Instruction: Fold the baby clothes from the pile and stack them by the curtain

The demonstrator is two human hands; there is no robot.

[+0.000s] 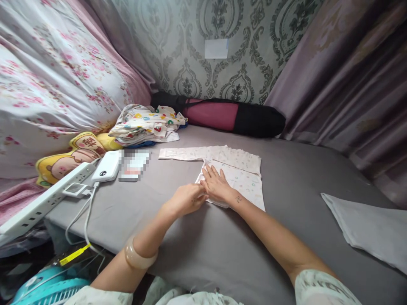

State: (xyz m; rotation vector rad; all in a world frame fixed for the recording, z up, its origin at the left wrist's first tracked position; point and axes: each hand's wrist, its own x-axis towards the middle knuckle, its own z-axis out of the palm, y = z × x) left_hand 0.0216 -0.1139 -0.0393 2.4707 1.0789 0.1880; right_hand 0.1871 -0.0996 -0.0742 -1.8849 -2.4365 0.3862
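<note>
A small white long-sleeved baby shirt (246, 178) with a pale print lies on the grey sheet, one sleeve (181, 153) stretched out to the left and the other side folded over. My right hand (216, 183) rests flat on the shirt's left part, fingers spread. Close beside it, my left hand (189, 198) has its fingers curled together at the shirt's near left edge and seems to pinch the cloth. The exact grip is partly hidden between the two hands.
Left stand a power strip (51, 195), a white power bank (108, 166) with cables, and a yellow cartoon cushion (79, 154). A clothes pile (149, 123) and a maroon-black long bag (211, 115) lie behind. Folded grey cloth (369, 226) lies right; a turquoise fan (47, 288) stands below.
</note>
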